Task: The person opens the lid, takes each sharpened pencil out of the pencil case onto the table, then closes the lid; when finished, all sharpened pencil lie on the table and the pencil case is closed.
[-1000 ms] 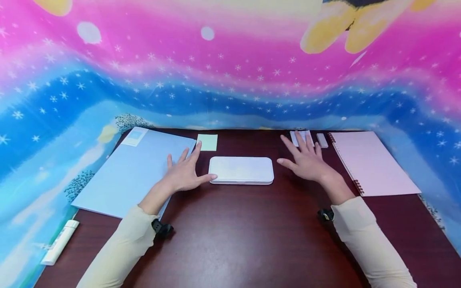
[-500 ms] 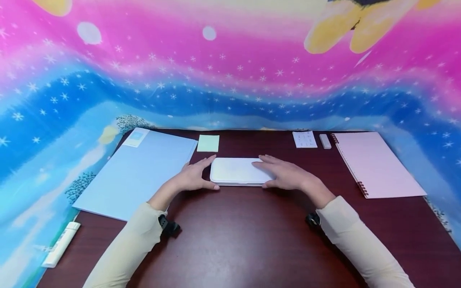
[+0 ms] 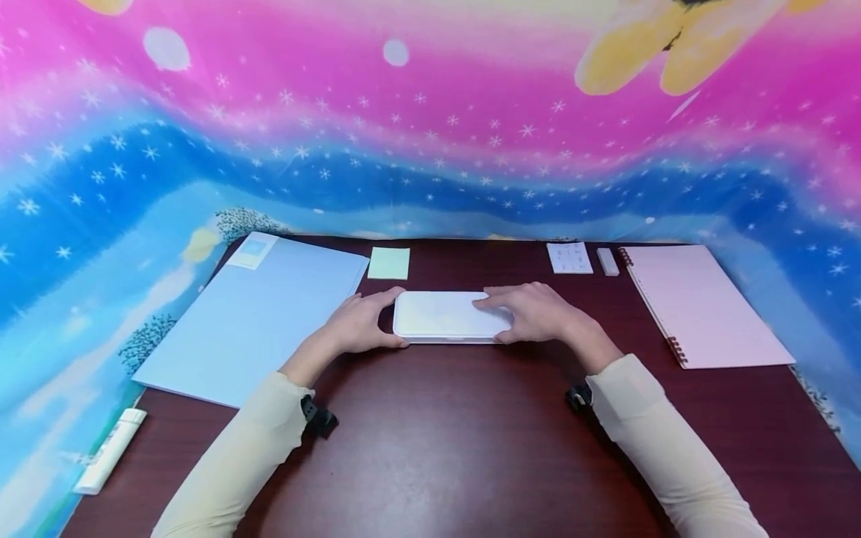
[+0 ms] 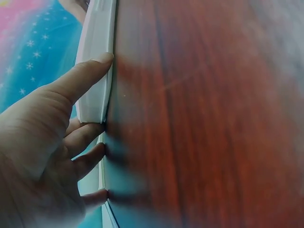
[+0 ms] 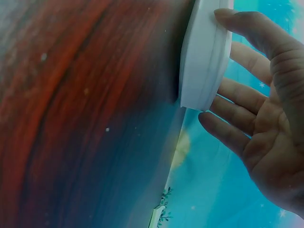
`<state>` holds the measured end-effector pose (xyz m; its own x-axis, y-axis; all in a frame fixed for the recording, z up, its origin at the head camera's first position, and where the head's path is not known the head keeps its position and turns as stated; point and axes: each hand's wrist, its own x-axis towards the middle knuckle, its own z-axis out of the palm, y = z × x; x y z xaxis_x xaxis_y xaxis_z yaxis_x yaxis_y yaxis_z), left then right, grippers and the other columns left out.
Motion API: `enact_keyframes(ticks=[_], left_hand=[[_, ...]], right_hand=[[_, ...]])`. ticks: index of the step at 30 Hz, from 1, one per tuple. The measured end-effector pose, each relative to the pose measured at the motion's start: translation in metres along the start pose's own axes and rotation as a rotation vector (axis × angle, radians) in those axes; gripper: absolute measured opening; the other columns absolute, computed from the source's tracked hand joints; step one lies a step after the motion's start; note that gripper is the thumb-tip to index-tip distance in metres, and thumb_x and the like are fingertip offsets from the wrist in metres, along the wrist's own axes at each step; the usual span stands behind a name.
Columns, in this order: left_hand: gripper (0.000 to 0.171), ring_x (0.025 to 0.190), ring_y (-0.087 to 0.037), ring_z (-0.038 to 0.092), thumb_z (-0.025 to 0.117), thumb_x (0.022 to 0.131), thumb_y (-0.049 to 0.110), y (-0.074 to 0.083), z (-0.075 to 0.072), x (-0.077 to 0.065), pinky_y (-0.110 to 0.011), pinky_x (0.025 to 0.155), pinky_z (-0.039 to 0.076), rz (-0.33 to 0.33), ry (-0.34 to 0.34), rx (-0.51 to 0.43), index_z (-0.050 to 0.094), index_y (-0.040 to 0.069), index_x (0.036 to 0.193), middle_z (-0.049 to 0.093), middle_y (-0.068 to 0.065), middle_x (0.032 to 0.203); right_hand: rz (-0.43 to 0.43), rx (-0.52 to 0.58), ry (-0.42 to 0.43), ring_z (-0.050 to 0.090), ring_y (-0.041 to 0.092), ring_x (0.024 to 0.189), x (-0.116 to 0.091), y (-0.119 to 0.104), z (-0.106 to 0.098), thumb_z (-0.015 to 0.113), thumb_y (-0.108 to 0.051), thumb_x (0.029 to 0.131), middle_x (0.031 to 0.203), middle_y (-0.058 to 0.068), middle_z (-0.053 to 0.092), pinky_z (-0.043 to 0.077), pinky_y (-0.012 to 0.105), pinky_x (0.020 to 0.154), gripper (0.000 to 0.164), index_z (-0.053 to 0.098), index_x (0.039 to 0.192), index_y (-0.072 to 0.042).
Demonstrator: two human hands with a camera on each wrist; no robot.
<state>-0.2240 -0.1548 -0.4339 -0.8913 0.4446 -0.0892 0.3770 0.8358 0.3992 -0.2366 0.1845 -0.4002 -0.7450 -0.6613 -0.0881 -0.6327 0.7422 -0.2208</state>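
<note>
A flat white pencil case (image 3: 440,315) with rounded corners lies lengthwise across the middle of the dark wooden table (image 3: 430,426), its lid down. My left hand (image 3: 356,323) grips its left end, thumb along the front side and fingers around the far side; the left wrist view shows the thumb on the case's side wall (image 4: 97,28). At the other end my right hand (image 3: 543,314) holds the case, its thumb at the front edge and index finger over the lid. From the right wrist, the remaining fingers curve behind the case (image 5: 204,61).
A light blue folder (image 3: 269,321) lies left, with a white glue-stick-like tube (image 3: 110,452) nearer. Along the back are green sticky notes (image 3: 389,263), a small printed paper pad (image 3: 569,258) and a white eraser-like block (image 3: 608,261). A pink spiral notebook (image 3: 713,306) lies right.
Both hands, spread apart a second ago, have come inward to the ends of the pencil case and taken hold of it. The case has barely moved.
</note>
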Motion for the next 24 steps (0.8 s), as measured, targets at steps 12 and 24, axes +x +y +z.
enact_keyframes(ticks=[12, 24], left_hand=[[0.101, 0.147, -0.031, 0.043, 0.081, 0.082, 0.05, 0.005, -0.004, -0.004, -0.059, 0.125, 0.02, -0.034, -0.03, -0.02, 0.03, 0.013, 0.161, 0.043, -0.012, 0.16], [0.101, 0.145, -0.032, 0.045, 0.082, 0.082, 0.048, 0.003, -0.001, -0.004, -0.058, 0.126, 0.017, -0.04, -0.013, -0.06, 0.032, 0.006, 0.159, 0.047, -0.014, 0.157]], right_hand=[[-0.026, -0.009, -0.009, 0.068, 0.018, 0.08, 0.003, 0.0, -0.006, 0.081, -0.047, 0.081, 0.149, 0.004, 0.058, 0.044, 0.028, 0.071, 0.064, 0.062, 0.141, -0.033], [-0.012, 0.236, -0.114, 0.033, 0.006, 0.062, 0.009, 0.018, -0.027, 0.074, -0.039, 0.088, 0.132, 0.001, 0.07, 0.041, 0.03, 0.071, 0.052, 0.063, 0.138, -0.035]])
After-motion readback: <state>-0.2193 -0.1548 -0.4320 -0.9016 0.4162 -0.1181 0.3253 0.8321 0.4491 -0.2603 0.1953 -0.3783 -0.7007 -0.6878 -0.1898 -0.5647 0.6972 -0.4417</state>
